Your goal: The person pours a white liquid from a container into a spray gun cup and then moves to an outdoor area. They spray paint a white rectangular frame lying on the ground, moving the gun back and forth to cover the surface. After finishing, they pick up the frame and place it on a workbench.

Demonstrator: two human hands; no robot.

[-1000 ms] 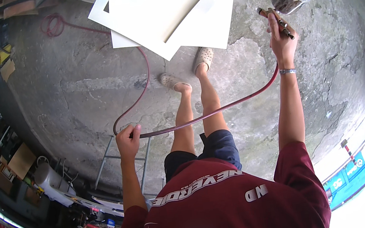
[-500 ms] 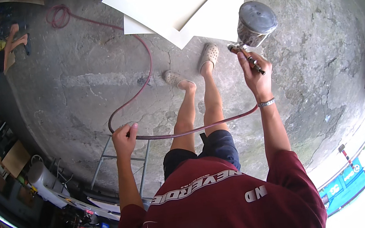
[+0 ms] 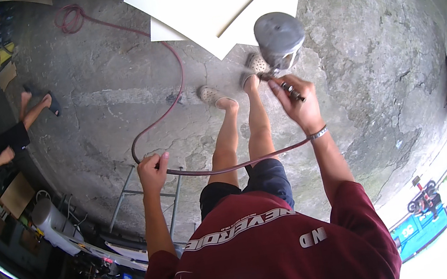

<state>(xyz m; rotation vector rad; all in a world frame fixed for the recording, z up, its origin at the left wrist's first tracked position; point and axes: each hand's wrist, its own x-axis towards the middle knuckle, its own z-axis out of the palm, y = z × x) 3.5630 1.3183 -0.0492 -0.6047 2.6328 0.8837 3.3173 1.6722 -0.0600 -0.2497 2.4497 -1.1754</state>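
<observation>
This side of the white panels point(image 3: 216, 3), your right hand point(image 3: 301, 103) clasps the spray gun point(image 3: 281, 51), left hand point(image 3: 154, 173) the hose point(image 3: 228, 169); what's done or left, unclear.

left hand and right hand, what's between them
In the head view, a dark red hose spans from the left hand to the wrist of the right hand, crossing in front of both legs.
</observation>
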